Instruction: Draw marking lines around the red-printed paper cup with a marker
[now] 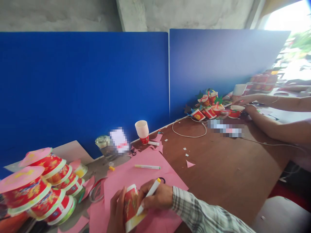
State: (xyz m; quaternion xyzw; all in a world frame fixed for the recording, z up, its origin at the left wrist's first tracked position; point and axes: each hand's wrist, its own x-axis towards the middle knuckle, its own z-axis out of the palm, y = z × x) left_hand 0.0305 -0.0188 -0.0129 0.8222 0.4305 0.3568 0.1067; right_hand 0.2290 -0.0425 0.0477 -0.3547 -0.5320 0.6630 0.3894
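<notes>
Near the bottom middle, my left hand (117,207) wraps round a red patterned paper cup (130,203) that lies tilted, its pale yellowish rim low. My right hand (157,195) grips a white marker (151,195) with a yellow end, its tip against the cup near the rim. Both hands are over a large sheet of pink paper (121,174). On the sheet, ahead of the hands, lies another white marker (147,167). The black ring of a scissor handle (162,180) shows behind my right hand. A small yellow cap (111,168) sits by the paper's left edge.
Stacked red paper cups with pink tops (24,187) stand at left. A glass jar (103,144) and nested white cups (142,129) are by the blue partition (85,90). At right, another person's arms (274,119) reach toward several red cups (210,111); a cable (189,136) lies nearby.
</notes>
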